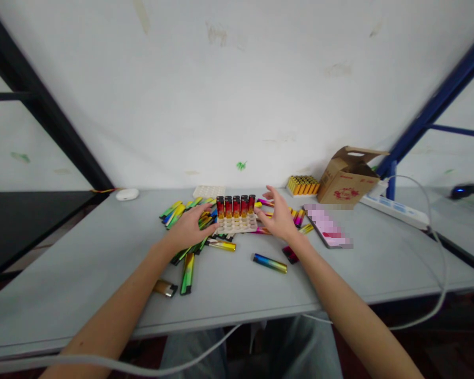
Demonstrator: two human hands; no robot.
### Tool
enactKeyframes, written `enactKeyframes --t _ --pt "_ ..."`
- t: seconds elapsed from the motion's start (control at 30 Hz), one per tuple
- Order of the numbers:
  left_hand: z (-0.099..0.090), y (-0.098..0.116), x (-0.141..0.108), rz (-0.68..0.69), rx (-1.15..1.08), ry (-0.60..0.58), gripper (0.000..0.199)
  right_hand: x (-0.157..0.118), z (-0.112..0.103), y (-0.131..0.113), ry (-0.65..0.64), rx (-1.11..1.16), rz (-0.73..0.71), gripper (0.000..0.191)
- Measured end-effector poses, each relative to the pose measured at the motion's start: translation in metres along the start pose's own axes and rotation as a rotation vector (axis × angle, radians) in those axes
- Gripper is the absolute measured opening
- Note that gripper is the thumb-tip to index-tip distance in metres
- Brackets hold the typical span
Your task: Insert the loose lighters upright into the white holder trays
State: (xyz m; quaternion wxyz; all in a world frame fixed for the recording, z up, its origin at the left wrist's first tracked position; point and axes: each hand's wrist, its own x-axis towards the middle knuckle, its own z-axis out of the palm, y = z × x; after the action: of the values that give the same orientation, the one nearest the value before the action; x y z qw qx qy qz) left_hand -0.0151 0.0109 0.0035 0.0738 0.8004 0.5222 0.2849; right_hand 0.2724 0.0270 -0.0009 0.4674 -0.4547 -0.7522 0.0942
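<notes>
OK, your L hand (pixel 186 227) is by the tray (pixel 237 227) w/ red lighters (pixel 236 208), can't tell if gripping; R hand (pixel 280 218) spread, empty.

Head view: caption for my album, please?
Left hand and right hand flank a partly filled tray of red-gold lighters amid scattered lighters.

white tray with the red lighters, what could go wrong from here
The red lighters stand upright in the white tray, with bare holes in front of them; a bump from the left hand or right hand, both close by, might topple some.

The brown lighter lies right beside the left forearm, which could brush it toward the front edge of the table.
</notes>
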Motion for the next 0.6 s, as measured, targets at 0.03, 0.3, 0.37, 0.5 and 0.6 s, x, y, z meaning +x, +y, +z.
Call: enactKeyframes --t 0.03,0.3,0.37,0.5,0.6 --pt "0.001 0.000 -0.001 0.000 0.001 -0.030 0.074 0.000 -0.001 0.003 -0.046 0.000 0.003 0.079" --pt "0.011 -0.001 -0.001 0.010 -0.002 -0.155 0.091 -0.004 0.010 0.011 -0.364 -0.051 -0.033 0.108" --pt "0.012 -0.001 0.001 0.038 -0.024 -0.152 0.087 -0.004 0.013 0.010 -0.378 -0.031 -0.051 0.103" --pt "0.014 -0.001 0.005 0.096 -0.066 -0.142 0.069 -0.003 0.014 0.009 -0.365 0.057 -0.069 0.095" --pt "0.015 -0.001 0.006 0.069 -0.081 -0.132 0.068 -0.004 0.016 0.010 -0.374 0.100 -0.060 0.094"
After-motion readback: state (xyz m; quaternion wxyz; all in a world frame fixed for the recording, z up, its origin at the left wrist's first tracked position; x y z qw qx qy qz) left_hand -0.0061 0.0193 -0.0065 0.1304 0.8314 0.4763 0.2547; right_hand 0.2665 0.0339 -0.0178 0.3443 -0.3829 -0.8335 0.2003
